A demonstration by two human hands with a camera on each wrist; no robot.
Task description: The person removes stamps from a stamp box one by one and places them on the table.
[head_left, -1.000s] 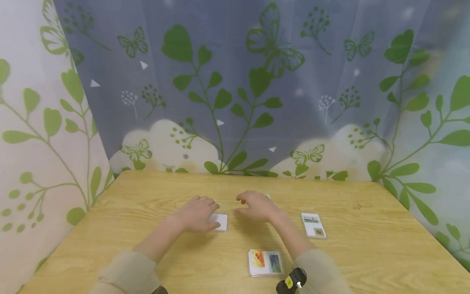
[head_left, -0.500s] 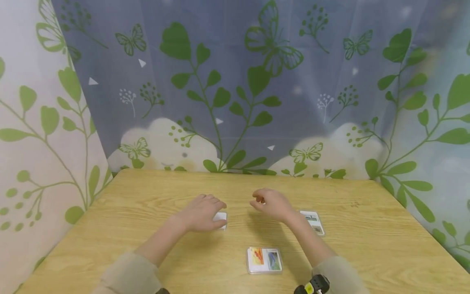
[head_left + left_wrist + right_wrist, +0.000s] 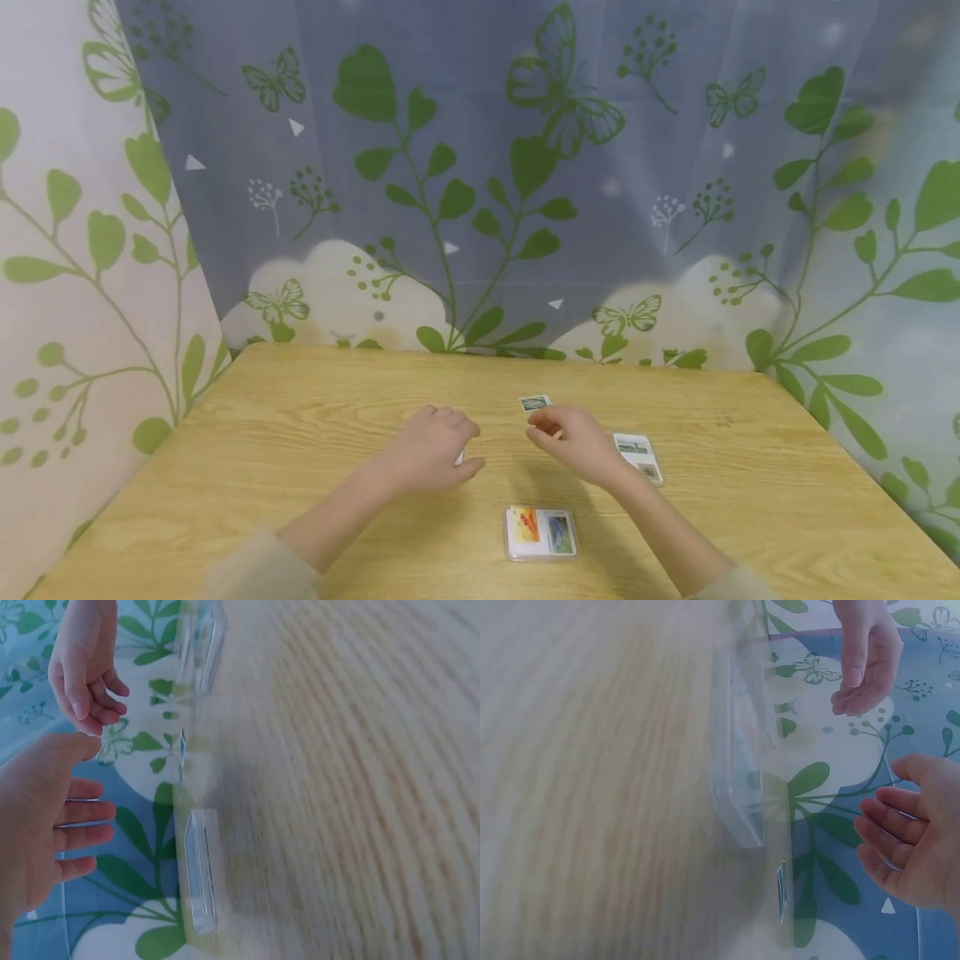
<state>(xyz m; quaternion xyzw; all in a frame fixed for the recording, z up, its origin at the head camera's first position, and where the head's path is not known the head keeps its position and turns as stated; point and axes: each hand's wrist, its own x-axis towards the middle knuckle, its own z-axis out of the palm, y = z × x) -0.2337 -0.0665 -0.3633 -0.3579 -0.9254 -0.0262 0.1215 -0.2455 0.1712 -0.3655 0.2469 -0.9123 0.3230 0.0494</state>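
My left hand [image 3: 431,450] hovers over a small flat case with a white face [image 3: 461,457], most of it hidden under the palm. In the left wrist view the fingers of that hand [image 3: 34,825] are spread and hold nothing. My right hand [image 3: 573,442] hangs over the table with loosely bent fingers, nothing between them. Just beyond its fingertips lies a small green picture stamp [image 3: 535,403] with a white border. The right wrist view shows the right palm [image 3: 922,832] bare, well above the same stamp [image 3: 781,892].
A clear case with an orange and a blue-green picture [image 3: 542,533] lies near the front middle. Another case with two small pictures [image 3: 639,457] is right of the right hand, partly behind the wrist. The wooden table [image 3: 300,400] ends at a leaf-patterned curtain [image 3: 465,167].
My right hand has moved right and back toward me, uncovering the stamp. My left hand has shifted slightly right, covering more of the white case. The cases stay put.
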